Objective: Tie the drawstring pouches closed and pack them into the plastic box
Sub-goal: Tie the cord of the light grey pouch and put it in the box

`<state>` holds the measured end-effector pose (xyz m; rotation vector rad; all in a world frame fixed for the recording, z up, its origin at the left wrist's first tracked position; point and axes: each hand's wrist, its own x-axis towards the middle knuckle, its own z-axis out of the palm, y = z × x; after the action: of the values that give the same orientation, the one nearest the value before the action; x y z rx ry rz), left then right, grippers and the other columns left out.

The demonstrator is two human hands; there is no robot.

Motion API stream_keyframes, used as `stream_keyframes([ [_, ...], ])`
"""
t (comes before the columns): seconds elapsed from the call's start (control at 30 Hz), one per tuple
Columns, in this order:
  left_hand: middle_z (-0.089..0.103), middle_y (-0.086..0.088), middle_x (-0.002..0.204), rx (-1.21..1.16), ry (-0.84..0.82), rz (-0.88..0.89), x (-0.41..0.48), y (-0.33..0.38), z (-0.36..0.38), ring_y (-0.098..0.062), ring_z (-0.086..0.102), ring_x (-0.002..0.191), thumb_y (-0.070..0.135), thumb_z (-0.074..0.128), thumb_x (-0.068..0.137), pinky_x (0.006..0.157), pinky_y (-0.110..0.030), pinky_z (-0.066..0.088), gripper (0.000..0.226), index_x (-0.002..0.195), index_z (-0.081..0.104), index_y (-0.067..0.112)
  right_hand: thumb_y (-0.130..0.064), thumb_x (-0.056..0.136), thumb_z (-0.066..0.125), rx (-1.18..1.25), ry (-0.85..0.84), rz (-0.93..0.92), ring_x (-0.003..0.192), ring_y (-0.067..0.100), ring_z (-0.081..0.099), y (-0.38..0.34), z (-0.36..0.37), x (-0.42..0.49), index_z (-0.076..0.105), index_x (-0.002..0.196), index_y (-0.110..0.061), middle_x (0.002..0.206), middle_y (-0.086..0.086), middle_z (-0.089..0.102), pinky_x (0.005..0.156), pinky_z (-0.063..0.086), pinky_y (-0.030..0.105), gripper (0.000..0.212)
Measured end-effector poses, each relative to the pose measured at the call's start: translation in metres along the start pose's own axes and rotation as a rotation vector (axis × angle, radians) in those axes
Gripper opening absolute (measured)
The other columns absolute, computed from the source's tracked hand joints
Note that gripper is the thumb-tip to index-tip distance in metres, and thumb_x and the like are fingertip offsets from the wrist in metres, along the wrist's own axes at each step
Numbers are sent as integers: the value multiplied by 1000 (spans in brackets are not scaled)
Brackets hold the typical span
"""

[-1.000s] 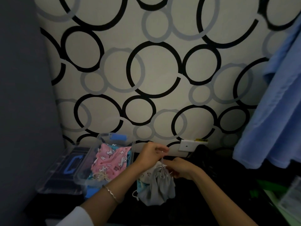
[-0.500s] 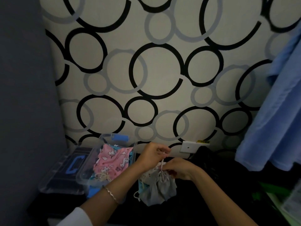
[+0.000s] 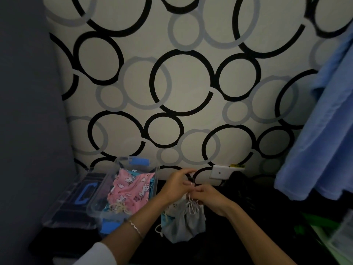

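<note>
A grey drawstring pouch (image 3: 184,224) lies on the dark surface in front of me, its neck gathered and white cords sticking up. My left hand (image 3: 176,185) and my right hand (image 3: 208,197) meet just above the neck, each pinching the white drawstring (image 3: 191,202). A blue-patterned pouch (image 3: 166,219) peeks out from under the grey one at its left. To the left stands the clear plastic box (image 3: 152,190) with blue latches; a pink cartoon-print pouch (image 3: 131,190) lies inside on top of other fabric.
The box's clear lid (image 3: 76,199) with a blue handle lies left of the box. A white wall socket (image 3: 221,172) sits behind my hands. Blue cloth (image 3: 324,140) hangs at the right. Something green (image 3: 317,222) lies at the lower right beside a dark heap (image 3: 246,188).
My hands have stayed at the grey pouch's neck working the cords; the left hand's fingers have spread a little and the right hand has closed in toward it.
</note>
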<state>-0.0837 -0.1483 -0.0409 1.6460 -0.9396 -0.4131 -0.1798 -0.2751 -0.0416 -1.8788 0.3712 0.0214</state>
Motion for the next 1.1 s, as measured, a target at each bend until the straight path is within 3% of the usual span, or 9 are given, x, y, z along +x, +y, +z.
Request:
stream_keyframes([
  [0.07,56,4,122,74,45,-24,-1,-10,3,-13,67,83,10,75,81,72,-22,56,53,126,50,21,-7,85,64,17,-23,13,54,8,37,3,0,-1,61,67,-12,59,2,43,56,28,24,19],
  [0.17,54,8,97,157,88,-61,2,-20,6,-1,50,72,25,79,78,65,-13,42,40,103,48,18,-5,86,64,76,-58,30,55,8,44,4,-2,-3,69,75,-10,61,1,53,56,33,21,12],
  [0.3,53,9,64,193,14,-96,6,-25,5,-1,46,58,30,76,81,55,-17,37,22,75,55,24,-3,85,65,63,-52,35,63,9,53,2,-2,-5,74,87,-7,72,5,63,61,40,20,10],
  [0.4,46,12,50,209,2,-90,7,-24,0,4,39,44,33,78,79,48,-15,32,29,62,55,26,-4,79,67,-49,64,32,59,8,53,2,-4,-3,71,78,-10,65,1,60,57,42,18,7],
  [0.5,53,11,54,216,-69,-106,7,-20,-8,6,44,46,35,77,80,50,-11,37,23,68,65,18,-6,76,71,-126,149,-5,55,2,56,3,-5,0,70,74,-14,64,-1,64,54,44,14,9],
  [0.67,53,3,54,196,-223,-363,5,-14,-19,-4,47,45,43,72,83,48,-16,42,38,90,73,7,-15,74,77,-222,210,-84,69,8,64,7,-1,0,73,77,-14,79,9,73,64,50,20,6],
  [0.77,52,3,55,95,-279,-519,3,-12,-21,-5,47,45,43,74,82,46,-17,41,34,79,67,10,-13,73,77,-254,234,-148,67,7,62,7,2,-2,69,77,-17,72,3,70,63,51,19,10],
  [0.97,52,1,65,57,-386,-614,2,-11,-23,-9,47,58,39,75,82,61,-21,40,28,85,65,14,-15,83,69,-464,63,-272,70,-5,63,3,-2,-10,79,94,-19,78,-8,74,63,47,10,16],
  [1.1,48,4,64,36,-509,-686,4,-6,-27,-5,44,56,38,70,86,58,-17,41,24,79,60,17,-17,87,63,-602,-11,-291,73,-5,61,0,-6,-10,77,101,-22,86,-10,71,66,46,9,20],
])
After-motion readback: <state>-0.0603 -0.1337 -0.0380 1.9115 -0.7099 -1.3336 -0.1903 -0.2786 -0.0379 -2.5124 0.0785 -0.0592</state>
